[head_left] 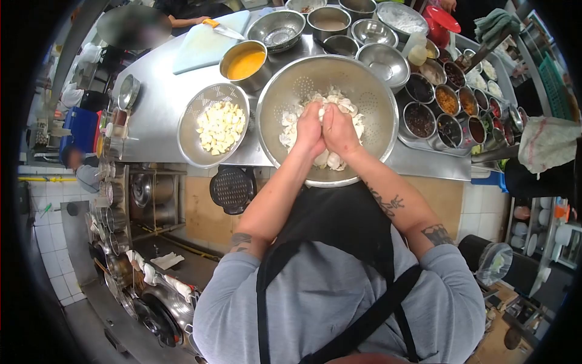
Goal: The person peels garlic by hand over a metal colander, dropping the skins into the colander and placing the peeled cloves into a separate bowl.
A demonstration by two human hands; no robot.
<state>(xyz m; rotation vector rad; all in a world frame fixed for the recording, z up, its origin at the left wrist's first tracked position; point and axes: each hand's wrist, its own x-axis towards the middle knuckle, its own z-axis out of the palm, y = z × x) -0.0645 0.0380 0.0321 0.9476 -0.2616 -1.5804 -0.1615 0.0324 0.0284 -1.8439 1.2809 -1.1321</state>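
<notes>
Both hands meet over a large perforated steel colander (267, 115) that holds a heap of garlic (332, 161) with papery white skins. My left hand (309, 128) is closed, its fingertips pressed against those of the other hand. My right hand (341, 130) is closed too, thumb and fingers drawn together. A small pale garlic clove (322, 113) shows between the fingertips, partly hidden by them. To the left, a smaller colander (187, 125) tilts slightly and contains many peeled, yellowish garlic cloves (219, 127).
Behind the colanders are a pot of orange liquid (245, 63), a pale cutting board (209, 42) with an orange-handled knife (223, 28), and several steel bowls (384, 64). Ingredient containers (419, 119) crowd the right side. Another person's arm (188, 22) reaches in at the back left.
</notes>
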